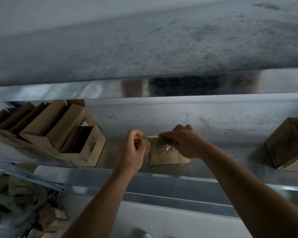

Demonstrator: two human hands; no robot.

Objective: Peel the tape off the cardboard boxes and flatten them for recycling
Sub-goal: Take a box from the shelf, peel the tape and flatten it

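Observation:
A small brown cardboard box (163, 152) with clear tape over its top rests on a metal shelf (213, 121) in the middle of the view. My left hand (132, 148) is curled at the box's left end and pinches a strip of clear tape (147, 143) lifted off the cardboard. My right hand (182, 141) lies over the box's right and upper side, fingers curled round its top edge. Part of the box is hidden under both hands.
Several open cardboard boxes (58, 134) stand packed together at the left of the shelf. Another open box (289, 145) sits at the right edge. Below the shelf at the lower left lies a heap of cardboard and scraps (24, 206). An upper shelf (162, 48) overhangs.

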